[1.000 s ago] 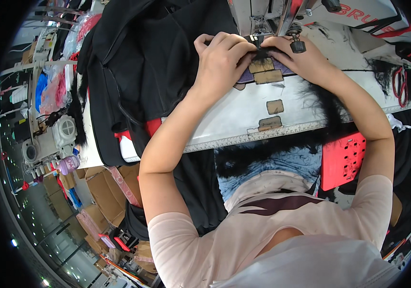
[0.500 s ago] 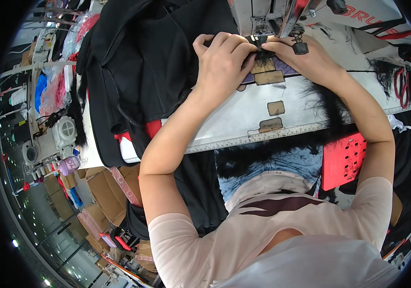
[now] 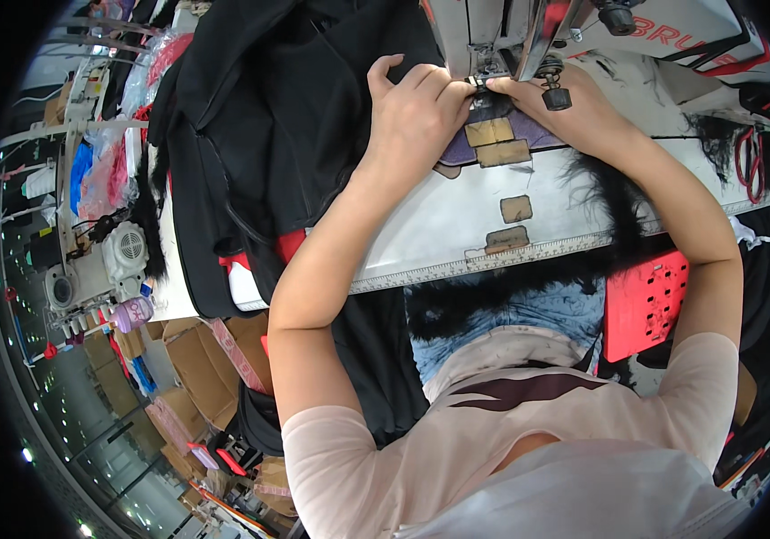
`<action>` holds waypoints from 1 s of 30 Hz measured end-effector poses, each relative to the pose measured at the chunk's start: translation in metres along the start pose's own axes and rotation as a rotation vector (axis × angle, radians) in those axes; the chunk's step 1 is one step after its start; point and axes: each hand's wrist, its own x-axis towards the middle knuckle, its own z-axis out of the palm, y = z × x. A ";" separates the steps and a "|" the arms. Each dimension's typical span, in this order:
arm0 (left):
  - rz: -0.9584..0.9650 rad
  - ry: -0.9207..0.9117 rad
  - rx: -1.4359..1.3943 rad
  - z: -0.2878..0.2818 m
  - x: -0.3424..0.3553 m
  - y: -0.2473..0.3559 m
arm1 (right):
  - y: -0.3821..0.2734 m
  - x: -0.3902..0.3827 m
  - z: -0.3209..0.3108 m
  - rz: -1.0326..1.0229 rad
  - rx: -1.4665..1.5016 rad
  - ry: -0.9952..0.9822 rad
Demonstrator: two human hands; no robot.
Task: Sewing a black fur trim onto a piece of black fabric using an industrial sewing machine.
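Note:
Close in front of the sewing machine's needle area (image 3: 484, 76), both my hands work with thumbs and forefingers nearly meeting. My left hand (image 3: 412, 121) is closed at the edge of a black garment (image 3: 268, 144), which lies heaped to its left. My right hand (image 3: 578, 112) is closed at the same spot, partly behind the machine's tension knob (image 3: 556, 94). A black fur strip (image 3: 619, 193) runs beneath my right wrist and over the table's front edge. The small piece of black material between the fingertips is mostly hidden.
A ruler tape (image 3: 421, 280) edges the white table (image 3: 403, 234), which has tan tape patches (image 3: 517, 209) on it. Red-handled scissors (image 3: 750, 166) lie at the right. A red perforated panel (image 3: 646, 305) sits below the edge; cardboard boxes (image 3: 201, 359) stand at lower left.
The black fur seen between my fingertips has mostly gone from view, uncovering more purple and tan tape before the needle. My left fingers have shifted slightly, and the garment's folds have moved a little.

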 end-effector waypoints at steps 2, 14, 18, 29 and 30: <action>0.000 0.008 0.001 0.000 0.000 -0.001 | 0.003 0.001 0.001 -0.013 -0.011 0.005; 0.044 0.027 0.074 0.004 0.005 -0.011 | 0.010 0.001 0.009 0.133 0.098 -0.041; 0.086 0.000 0.089 0.004 0.004 -0.014 | 0.003 0.003 0.008 0.112 0.094 0.019; -0.014 0.026 -0.003 0.005 0.003 -0.009 | 0.007 -0.002 0.009 0.195 -0.123 -0.017; -0.011 0.024 0.006 0.006 0.004 -0.008 | 0.009 -0.002 0.011 0.186 -0.086 0.017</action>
